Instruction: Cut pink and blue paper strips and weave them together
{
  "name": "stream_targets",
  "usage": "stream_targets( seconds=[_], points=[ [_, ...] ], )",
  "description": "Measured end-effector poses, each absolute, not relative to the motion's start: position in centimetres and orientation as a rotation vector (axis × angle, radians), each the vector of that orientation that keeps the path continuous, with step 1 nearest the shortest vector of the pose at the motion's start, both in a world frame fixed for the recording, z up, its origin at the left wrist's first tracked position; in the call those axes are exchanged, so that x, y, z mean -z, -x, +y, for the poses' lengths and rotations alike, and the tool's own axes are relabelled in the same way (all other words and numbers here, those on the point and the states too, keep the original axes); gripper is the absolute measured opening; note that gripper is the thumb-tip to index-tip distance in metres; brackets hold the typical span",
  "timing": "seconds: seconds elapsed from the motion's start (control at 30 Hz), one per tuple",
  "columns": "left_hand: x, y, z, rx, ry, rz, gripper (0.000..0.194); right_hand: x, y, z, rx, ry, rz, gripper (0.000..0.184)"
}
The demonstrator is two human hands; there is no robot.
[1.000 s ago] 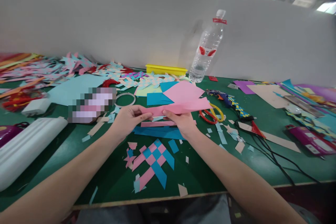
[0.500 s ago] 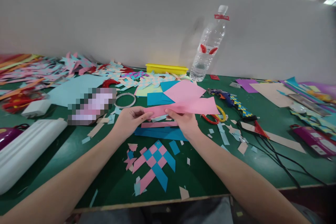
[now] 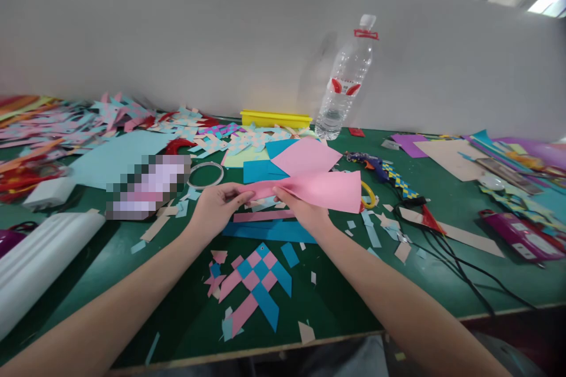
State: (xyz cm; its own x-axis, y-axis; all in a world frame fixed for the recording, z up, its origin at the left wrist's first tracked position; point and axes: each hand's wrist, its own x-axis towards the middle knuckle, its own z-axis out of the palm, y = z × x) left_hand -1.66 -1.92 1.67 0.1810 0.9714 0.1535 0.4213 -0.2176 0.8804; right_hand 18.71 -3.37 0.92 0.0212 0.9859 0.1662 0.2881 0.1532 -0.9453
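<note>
A pink paper strip [image 3: 333, 189] is stretched between my two hands above the table, its left part narrow and folded, its right end wider and flaring. My left hand [image 3: 216, 207] pinches the narrow left end. Thumb and fingers of my right hand [image 3: 305, 207] close on the middle of the strip. Below lie a flat pink strip [image 3: 260, 216] and blue strips [image 3: 265, 232]. Nearer me is a woven pink-and-blue paper fish [image 3: 256, 277]. Behind the hands, a pink sheet [image 3: 307, 156] overlaps blue paper [image 3: 260, 171].
A plastic bottle [image 3: 347, 82] leans against the grey partition [image 3: 177, 29]. To the left are a roll of tape [image 3: 206, 175], a blurred-out phone [image 3: 152, 185] and a long white object [image 3: 48, 265]. Scissors with a yellow handle [image 3: 369, 194], black cords [image 3: 455, 265] and paper scraps lie right.
The wide right end of the pink strip has tipped down and opened toward me, covering the red scissor handle. Both hands keep their hold. The whole view has shifted slightly.
</note>
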Motion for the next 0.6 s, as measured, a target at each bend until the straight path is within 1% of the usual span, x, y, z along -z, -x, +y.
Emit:
stream_targets(
  seconds=[0.13,0.23,0.3,0.43,0.5,0.6],
  points=[
    [-2.3,1.4,-0.7,-1.026,-1.71,1.306,0.024,-1.5,-18.3,-2.3,-0.891,1.478,-1.402,0.042],
    [-2.7,0.8,0.8,-1.052,-1.581,1.272,0.023,-2.3,-18.1,-1.1,-0.806,1.356,-1.349,0.039],
    [-2.9,0.0,1.8,-1.108,-1.386,1.176,0.024,-2.6,-18.0,-0.1,-0.812,1.237,-1.293,0.036],
    [-2.6,-1.7,2.8,-1.254,-1.1,1.01,0.029,-2.3,-17.9,1.6,-0.848,1.151,-1.188,0.034],
    [-2.2,-2.4,2.9,-1.254,-1.04,1.013,0.031,-1.7,-18.0,2.1,-0.846,1.15,-1.158,0.033],
    [-1.4,-2.9,2.9,-1.163,-1.085,1.042,0.04,-0.7,-18.3,2.5,-0.889,1.217,-1.203,0.038]
  ],
)
